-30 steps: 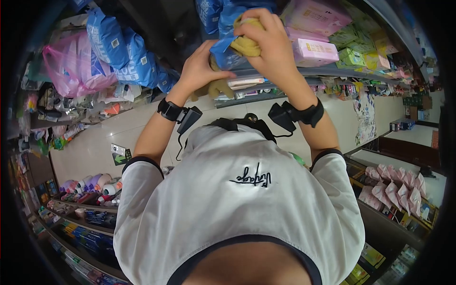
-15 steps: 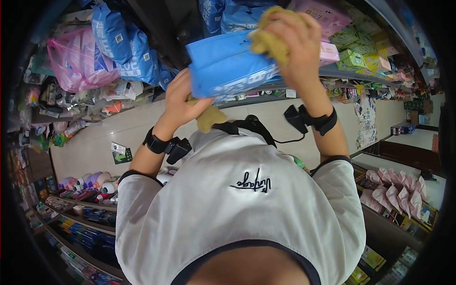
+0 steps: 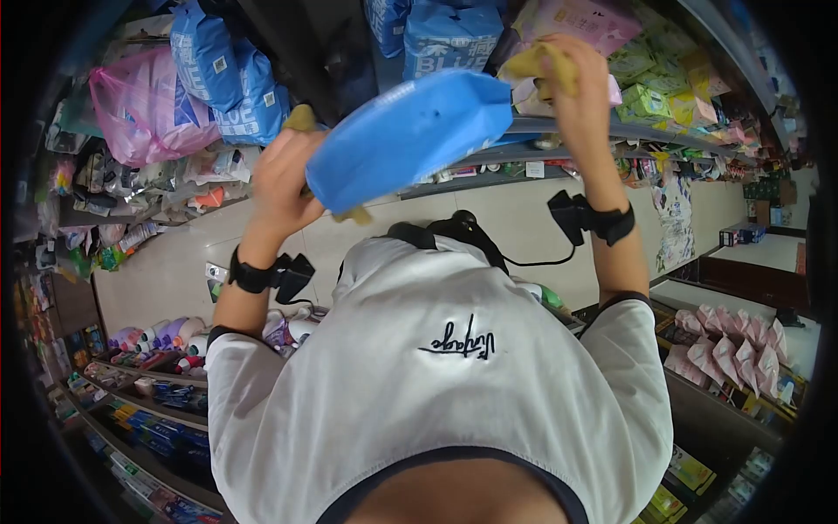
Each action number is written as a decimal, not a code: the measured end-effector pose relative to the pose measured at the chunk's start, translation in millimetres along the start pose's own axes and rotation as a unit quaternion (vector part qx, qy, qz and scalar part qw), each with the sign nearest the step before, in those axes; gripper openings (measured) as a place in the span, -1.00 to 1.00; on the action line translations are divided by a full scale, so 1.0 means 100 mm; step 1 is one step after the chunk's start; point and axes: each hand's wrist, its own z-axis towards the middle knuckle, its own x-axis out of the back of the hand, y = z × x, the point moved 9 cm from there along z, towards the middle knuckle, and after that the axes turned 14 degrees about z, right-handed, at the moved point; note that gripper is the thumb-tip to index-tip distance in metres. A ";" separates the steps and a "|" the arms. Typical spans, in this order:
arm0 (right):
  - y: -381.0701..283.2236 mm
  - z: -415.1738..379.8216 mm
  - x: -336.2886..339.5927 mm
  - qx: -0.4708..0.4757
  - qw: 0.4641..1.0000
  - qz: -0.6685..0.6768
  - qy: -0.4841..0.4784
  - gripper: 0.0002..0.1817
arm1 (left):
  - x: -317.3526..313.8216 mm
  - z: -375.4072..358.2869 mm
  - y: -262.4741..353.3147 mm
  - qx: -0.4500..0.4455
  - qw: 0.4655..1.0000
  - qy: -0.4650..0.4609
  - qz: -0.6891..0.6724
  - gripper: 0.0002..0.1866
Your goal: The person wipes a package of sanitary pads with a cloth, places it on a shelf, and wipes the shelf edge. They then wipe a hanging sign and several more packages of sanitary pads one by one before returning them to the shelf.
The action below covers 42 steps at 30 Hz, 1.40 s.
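Observation:
A blue soft-wrapped package [image 3: 415,135] hangs tilted over the aisle floor, its right end higher than its left. My left hand [image 3: 284,179] is closed round its left end. A yellowish cloth [image 3: 299,118] sticks out above and below that hand, partly hidden by it and the package. Off the package's right end, my right hand [image 3: 578,83] is closed on another yellowish cloth [image 3: 548,65], apart from the package. Behind, more blue packages [image 3: 451,39] with white lettering stand on the shelf.
Pink packs [image 3: 585,26] and green packs [image 3: 646,103] fill the shelf at right. A pink plastic bag [image 3: 148,113] and upright blue packages [image 3: 253,105] are at left. Bottles [image 3: 166,334] line the lower left shelves; pink pouches [image 3: 729,345] stand at lower right. Tiled floor [image 3: 384,208] lies beneath.
The blue package has swung left and tilted, with my left hand moving left. My right hand, with its cloth, has come off the package and shifted right and slightly down.

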 end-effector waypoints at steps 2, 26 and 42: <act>0.09 0.14 0.22 -0.046 0.976 0.205 0.054 -0.67 | -0.01 0.11 0.13 -0.085 0.986 -0.083 0.118 -0.55; -0.71 -0.19 -0.26 0.240 0.957 0.095 -0.132 -0.64 | 0.18 0.24 0.09 -0.112 0.973 -0.006 0.203 -0.51; 0.16 -0.24 -0.15 -0.173 0.888 0.425 0.037 -0.70 | -0.19 -0.17 -0.20 -0.030 0.991 -0.111 0.066 -0.67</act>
